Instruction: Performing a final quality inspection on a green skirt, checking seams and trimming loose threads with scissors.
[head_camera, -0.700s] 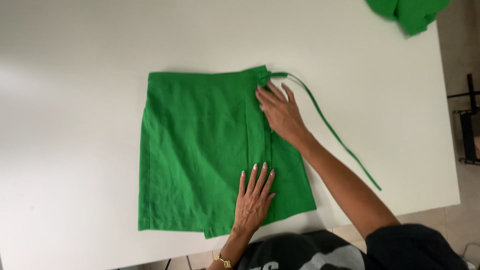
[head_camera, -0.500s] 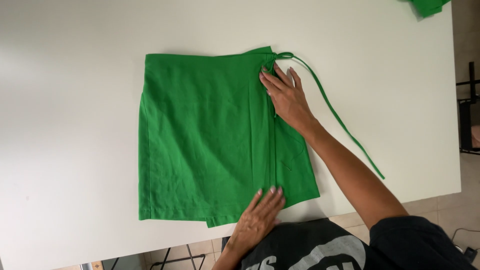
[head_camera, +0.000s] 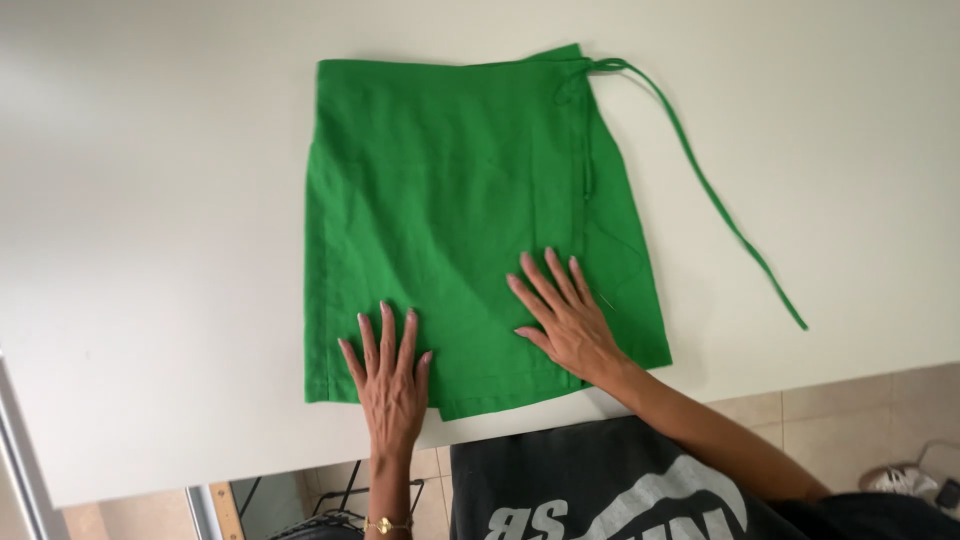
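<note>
One green wrap skirt (head_camera: 470, 210) lies flat on your white counter (head_camera: 150, 250), and it is the only garment in the head view. It sits near the middle of the counter, waistband towards twelve o'clock and hem towards six o'clock, close to the counter's near edge. One thin green tie (head_camera: 700, 180) runs off the waistband corner at about one o'clock and trails down across the bare counter towards four o'clock, ending well apart from the skirt's side edge.

Two hands are on the cloth, both yours. Your left hand (head_camera: 390, 375) presses flat on the hem at about seven o'clock of the skirt, fingers spread and pointing to twelve o'clock; its grip is released, holding nothing. One gold bracelet (head_camera: 385, 524) circles that wrist. Your right hand (head_camera: 565, 320) lies palm down at about five o'clock of the skirt, fingers fanned towards eleven o'clock, grip likewise released, just beside the overlapping front panel's edge.
</note>
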